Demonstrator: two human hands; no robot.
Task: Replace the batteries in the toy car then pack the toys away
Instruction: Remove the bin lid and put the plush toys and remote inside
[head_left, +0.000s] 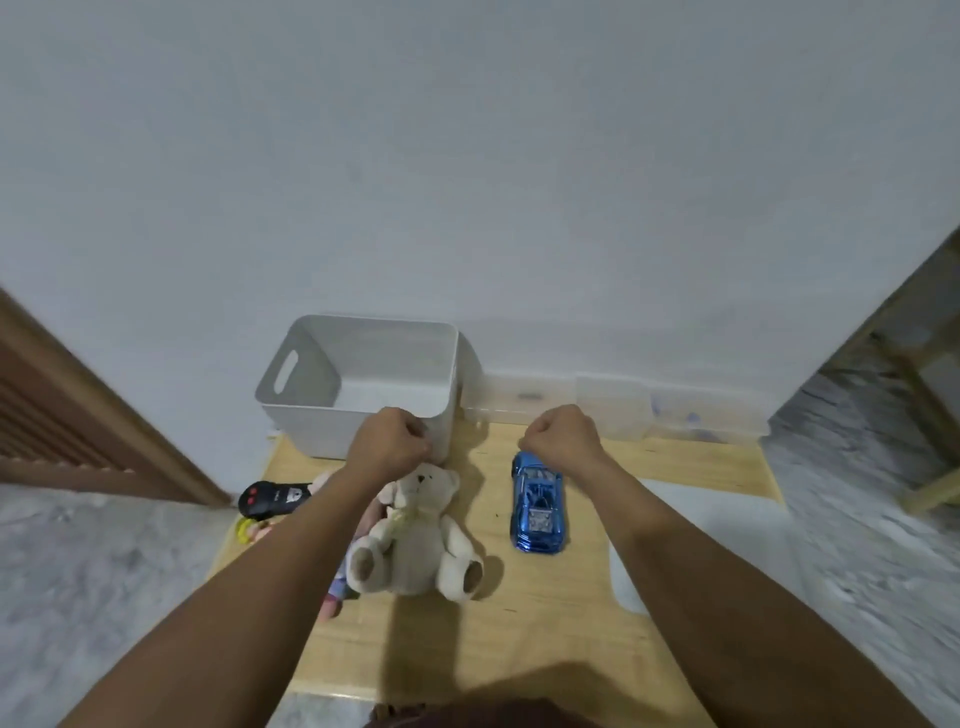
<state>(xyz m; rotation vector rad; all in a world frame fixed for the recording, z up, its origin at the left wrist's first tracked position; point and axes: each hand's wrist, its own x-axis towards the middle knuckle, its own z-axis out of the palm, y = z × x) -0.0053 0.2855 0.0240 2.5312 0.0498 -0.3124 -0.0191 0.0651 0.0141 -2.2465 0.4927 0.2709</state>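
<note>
A shiny blue toy car (537, 503) lies on the low wooden table (519, 634), right of centre. A cream teddy bear (415, 535) sits beside it to the left. A black remote control (275, 498) lies at the table's left edge. A white plastic bin (363, 384) stands at the back against the wall, nothing visible inside it. My left hand (389, 439) is curled into a fist above the bear's head, in front of the bin, holding nothing that shows. My right hand (563, 435) is also a fist, just above the car's far end.
Clear plastic containers (613, 410) line the wall at the back right. A white lid or tray (631, 577) lies at the table's right side. More small toys (254, 530) peek out under my left forearm. A wooden door frame stands at left, wooden furniture at right.
</note>
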